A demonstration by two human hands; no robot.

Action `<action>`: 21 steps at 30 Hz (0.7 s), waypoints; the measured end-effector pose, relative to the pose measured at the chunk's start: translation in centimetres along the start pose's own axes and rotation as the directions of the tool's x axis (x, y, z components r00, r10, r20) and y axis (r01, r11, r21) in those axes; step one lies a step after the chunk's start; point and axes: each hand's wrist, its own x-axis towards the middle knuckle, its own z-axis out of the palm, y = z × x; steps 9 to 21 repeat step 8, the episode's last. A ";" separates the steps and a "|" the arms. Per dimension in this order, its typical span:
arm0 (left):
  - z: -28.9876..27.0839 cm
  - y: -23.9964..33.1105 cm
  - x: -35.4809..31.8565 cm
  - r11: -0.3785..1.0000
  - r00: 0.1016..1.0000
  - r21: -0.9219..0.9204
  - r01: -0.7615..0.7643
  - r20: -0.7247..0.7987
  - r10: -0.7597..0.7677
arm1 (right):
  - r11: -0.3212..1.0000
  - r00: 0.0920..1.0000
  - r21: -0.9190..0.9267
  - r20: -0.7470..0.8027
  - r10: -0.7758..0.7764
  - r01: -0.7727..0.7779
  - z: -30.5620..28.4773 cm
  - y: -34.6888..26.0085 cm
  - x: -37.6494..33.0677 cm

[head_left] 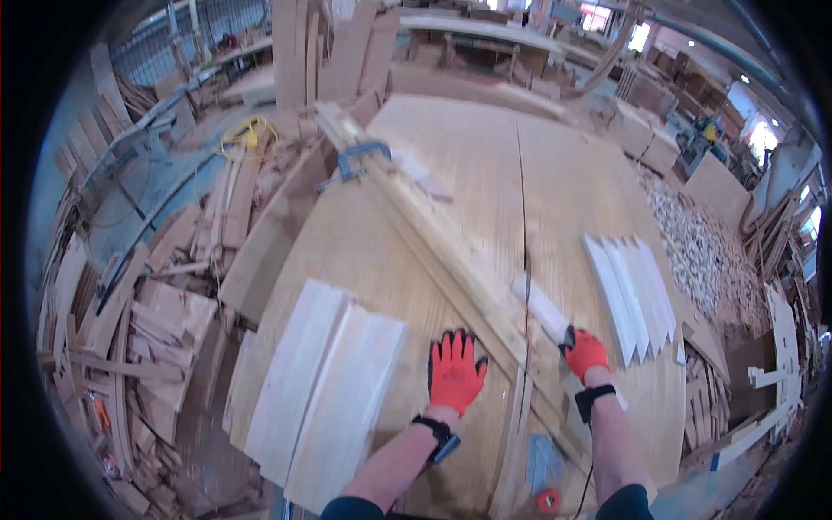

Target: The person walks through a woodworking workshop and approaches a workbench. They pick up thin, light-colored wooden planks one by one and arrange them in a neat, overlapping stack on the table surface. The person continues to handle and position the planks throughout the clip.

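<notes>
My left hand (457,371), in a red glove with black fingertips, has its fingers spread over the wooden tabletop (390,251) and holds nothing. In the same kind of glove, my right hand (586,354) is closed around a pale narrow board (542,309). That board lies across or along the long wooden beams (442,234), which run diagonally over the table. A blue clamp (360,161) grips the beams at their far end. Left of my left hand lie pale boards (342,403) side by side. Several pale strips (631,299) with pointed ends lie to the right.
Close to me on the table are a blue flat triangular tool (542,461) and a small red ring-shaped object (548,499). Scrap wood (165,329) is heaped at the left. Offcuts (693,234) pile up beyond the right edge. A thin cable (523,199) crosses the table.
</notes>
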 end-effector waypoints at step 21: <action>-2.8 0.7 -2.0 1.000 0.996 0.028 -0.004 0.087 0.001 | 0.993 0.996 0.101 0.071 0.048 -0.055 -3.2 -1.4 -3.4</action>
